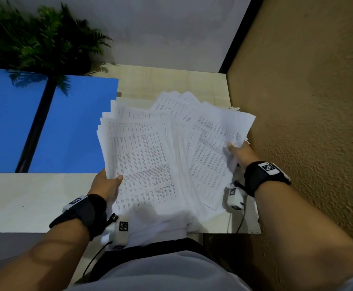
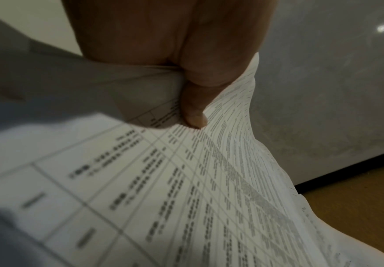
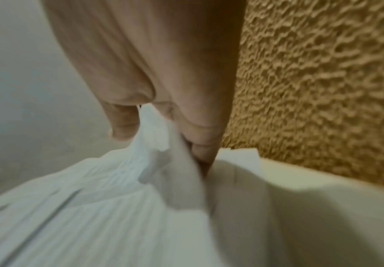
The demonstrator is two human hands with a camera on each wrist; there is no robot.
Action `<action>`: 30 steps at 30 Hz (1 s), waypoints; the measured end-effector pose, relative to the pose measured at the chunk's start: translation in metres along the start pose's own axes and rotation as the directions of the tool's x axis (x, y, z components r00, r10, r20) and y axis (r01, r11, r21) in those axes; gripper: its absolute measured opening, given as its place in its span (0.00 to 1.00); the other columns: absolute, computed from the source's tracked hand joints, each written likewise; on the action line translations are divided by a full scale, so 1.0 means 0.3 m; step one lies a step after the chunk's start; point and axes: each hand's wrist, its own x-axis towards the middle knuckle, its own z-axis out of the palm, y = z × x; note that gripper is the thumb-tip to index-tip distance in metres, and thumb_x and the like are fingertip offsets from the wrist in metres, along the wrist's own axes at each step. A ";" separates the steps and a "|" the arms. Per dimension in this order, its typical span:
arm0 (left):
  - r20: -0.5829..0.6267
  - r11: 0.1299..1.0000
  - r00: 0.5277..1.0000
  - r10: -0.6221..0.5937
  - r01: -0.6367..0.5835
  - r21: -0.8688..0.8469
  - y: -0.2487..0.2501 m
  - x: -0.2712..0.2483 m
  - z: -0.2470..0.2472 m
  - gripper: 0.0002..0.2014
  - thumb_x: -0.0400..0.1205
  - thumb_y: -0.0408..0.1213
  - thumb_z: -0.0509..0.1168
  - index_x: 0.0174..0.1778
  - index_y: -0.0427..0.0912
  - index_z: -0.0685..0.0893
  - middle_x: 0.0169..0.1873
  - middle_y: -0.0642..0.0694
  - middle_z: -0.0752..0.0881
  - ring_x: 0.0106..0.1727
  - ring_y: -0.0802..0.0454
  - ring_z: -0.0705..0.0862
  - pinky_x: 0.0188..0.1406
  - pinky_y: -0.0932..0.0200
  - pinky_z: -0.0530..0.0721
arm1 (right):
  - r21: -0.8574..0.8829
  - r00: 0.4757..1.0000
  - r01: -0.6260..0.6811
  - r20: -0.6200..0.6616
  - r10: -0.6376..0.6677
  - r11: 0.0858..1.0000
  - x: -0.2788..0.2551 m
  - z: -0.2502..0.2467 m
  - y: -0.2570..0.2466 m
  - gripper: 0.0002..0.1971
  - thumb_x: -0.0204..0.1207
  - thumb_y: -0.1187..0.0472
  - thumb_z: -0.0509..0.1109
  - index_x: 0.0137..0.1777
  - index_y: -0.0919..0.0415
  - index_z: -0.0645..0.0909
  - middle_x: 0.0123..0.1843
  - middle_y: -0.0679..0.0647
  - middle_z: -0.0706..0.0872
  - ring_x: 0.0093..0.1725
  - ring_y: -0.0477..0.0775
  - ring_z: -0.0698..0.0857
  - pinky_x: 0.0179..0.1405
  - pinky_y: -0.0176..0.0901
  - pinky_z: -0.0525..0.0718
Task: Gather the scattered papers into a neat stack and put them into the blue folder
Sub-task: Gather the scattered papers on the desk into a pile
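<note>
**Both hands hold a fanned sheaf of papers beside one open blue folder**

One table (image 1: 24, 198) carries one blue folder (image 1: 76, 127), lying open and flat at its left, with a black spine down the middle; nothing visible lies inside it. One plant (image 1: 35, 38) stands behind it. To the folder's right is one loose, fanned batch of printed papers (image 1: 150, 156), too many sheets to count. The left hand (image 1: 106, 185) pinches the batch's near-left edge, thumb on top. The right hand (image 1: 241, 152) pinches the right edge, thumb on top, just beside the textured wall (image 1: 307, 101).
</note>
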 end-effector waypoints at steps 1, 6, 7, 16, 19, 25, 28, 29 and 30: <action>0.012 1.000 1.000 0.007 -0.007 -0.006 0.003 -0.005 0.007 0.18 0.87 0.28 0.62 0.73 0.42 0.76 0.63 0.44 0.83 0.64 0.43 0.81 0.66 0.50 0.76 | 0.091 0.999 -0.039 -0.013 0.040 0.995 -0.015 0.022 0.012 0.31 0.76 0.47 0.75 0.72 0.60 0.68 0.67 0.51 0.81 0.67 0.52 0.81 0.57 0.44 0.82; 0.064 0.999 0.998 0.026 -0.025 -0.023 -0.014 -0.005 0.023 0.21 0.86 0.29 0.63 0.74 0.46 0.76 0.64 0.43 0.85 0.66 0.40 0.83 0.65 0.48 0.78 | 0.188 0.994 -0.061 -0.074 0.076 0.980 -0.007 0.123 0.107 0.27 0.70 0.67 0.80 0.69 0.65 0.78 0.68 0.58 0.84 0.63 0.62 0.84 0.68 0.58 0.81; 0.078 0.999 0.997 0.023 -0.021 -0.034 -0.015 -0.008 0.023 0.21 0.86 0.29 0.63 0.74 0.47 0.76 0.64 0.43 0.85 0.66 0.40 0.83 0.66 0.47 0.78 | 0.194 0.994 -0.045 -0.088 0.063 0.980 -0.032 0.131 0.099 0.24 0.71 0.68 0.79 0.67 0.64 0.80 0.65 0.55 0.84 0.61 0.60 0.84 0.68 0.56 0.81; 0.080 0.998 0.996 0.040 -0.037 -0.042 -0.020 -0.002 0.021 0.22 0.83 0.30 0.67 0.74 0.47 0.77 0.63 0.42 0.86 0.65 0.36 0.85 0.69 0.39 0.81 | 0.062 0.836 0.359 -0.466 -0.291 0.931 -0.176 -0.018 -0.063 0.08 0.76 0.69 0.65 0.43 0.56 0.82 0.41 0.53 0.87 0.38 0.52 0.83 0.48 0.39 0.76; 0.083 0.993 0.995 0.050 -0.041 -0.110 -0.032 0.000 0.023 0.23 0.81 0.28 0.70 0.72 0.48 0.78 0.61 0.45 0.87 0.62 0.42 0.85 0.65 0.45 0.82 | 0.123 0.736 0.550 -0.538 -0.410 0.826 -0.254 -0.096 -0.163 0.10 0.73 0.71 0.64 0.42 0.57 0.83 0.37 0.47 0.85 0.34 0.37 0.81 0.43 0.31 0.78; 0.110 0.993 0.991 0.077 -0.066 -0.100 -0.033 0.003 0.019 0.25 0.77 0.31 0.75 0.69 0.51 0.80 0.62 0.45 0.88 0.63 0.42 0.85 0.67 0.41 0.81 | -0.009 0.406 0.854 -0.611 -0.679 0.520 -0.407 -0.255 -0.350 0.11 0.71 0.66 0.69 0.51 0.57 0.86 0.48 0.51 0.90 0.52 0.48 0.88 0.58 0.53 0.86; 0.140 0.994 0.986 0.090 -0.081 -0.069 -0.029 0.012 0.019 0.27 0.72 0.37 0.78 0.69 0.49 0.81 0.61 0.46 0.88 0.63 0.42 0.86 0.68 0.40 0.81 | -0.023 0.391 0.876 -0.549 -0.738 0.481 -0.484 -0.242 -0.405 0.16 0.73 0.69 0.68 0.59 0.54 0.82 0.55 0.48 0.89 0.59 0.45 0.88 0.60 0.41 0.85; 0.160 0.995 0.983 0.090 -0.082 -0.060 -0.032 0.018 0.018 0.27 0.73 0.38 0.77 0.68 0.50 0.81 0.62 0.46 0.88 0.64 0.42 0.86 0.69 0.39 0.80 | -0.015 0.403 0.881 -0.499 -0.767 0.473 -0.496 -0.223 -0.417 0.16 0.73 0.70 0.66 0.60 0.57 0.81 0.56 0.50 0.89 0.58 0.40 0.87 0.59 0.37 0.84; 0.180 0.995 0.979 0.094 -0.087 -0.048 -0.030 0.018 0.017 0.25 0.74 0.39 0.75 0.68 0.51 0.81 0.63 0.47 0.88 0.65 0.42 0.85 0.71 0.38 0.79 | -0.011 0.425 0.878 -0.441 -0.790 0.479 -0.512 -0.198 -0.429 0.17 0.73 0.72 0.66 0.60 0.60 0.80 0.55 0.50 0.89 0.56 0.35 0.86 0.58 0.33 0.83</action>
